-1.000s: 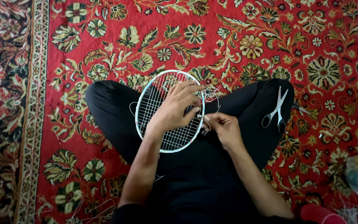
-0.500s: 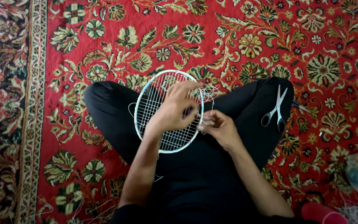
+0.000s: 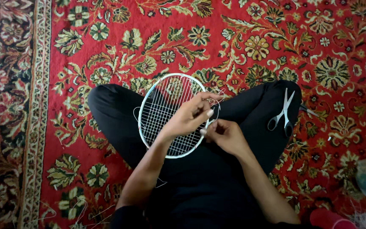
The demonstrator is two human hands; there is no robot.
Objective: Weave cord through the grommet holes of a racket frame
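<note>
Two bare hands are seen at work over a racket head point(image 3: 166, 116), which rests tilted on the lap of a person seated cross-legged in black trousers point(image 3: 115, 110) on a red floral carpet point(image 3: 242, 38). The left hand point(image 3: 189, 116) is laid across the string bed with fingers curled over the frame's right edge, apparently steadying it. The right hand point(image 3: 225, 135) is closed in a pinch just beside that edge; a thin white string point(image 3: 214, 101) appears to be held there, though the strand is too fine for the grip to be confirmed.

Progress, as judged from the string bed: vertical strings are run across the full width; cross strings are woven through the lower and middle part, while the top portion shows verticals only. Weaving is therefore judged partly done, with the upper crosses and tying-off left. Loose string is looped near the frame's upper right.

Scissors point(image 3: 281, 113) lie untouched on the right knee, well apart from both hands. Stray offcuts point(image 3: 85, 210) are noted on the carpet at lower left.
</note>
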